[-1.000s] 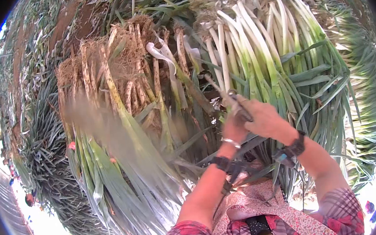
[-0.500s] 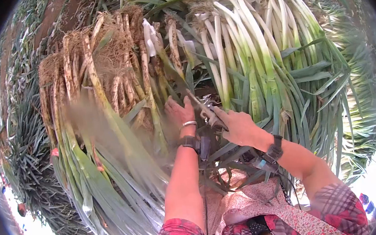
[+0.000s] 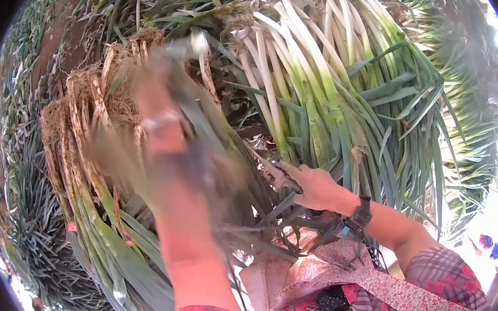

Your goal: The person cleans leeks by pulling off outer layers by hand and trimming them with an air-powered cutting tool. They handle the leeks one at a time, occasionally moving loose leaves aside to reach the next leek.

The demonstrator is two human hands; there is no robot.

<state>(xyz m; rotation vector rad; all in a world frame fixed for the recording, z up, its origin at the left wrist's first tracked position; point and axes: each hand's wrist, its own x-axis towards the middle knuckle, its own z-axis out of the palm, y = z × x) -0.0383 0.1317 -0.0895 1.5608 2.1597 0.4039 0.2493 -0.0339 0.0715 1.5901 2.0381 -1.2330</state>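
Gripping knife in right hand | left hand blurred, grasp unclear | leeks piled

The left hand is now raised and blurred against the root-covered leeks, well apart from the right hand. 0.5 s ago it lay low, just beside the knife that the right hand grips.

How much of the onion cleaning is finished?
A big heap of clean white stalks lies on the right. The right hand grips a knife, and the blurred left hand is up at the rooty dirty pile. That whole pile is yet to be cleaned.
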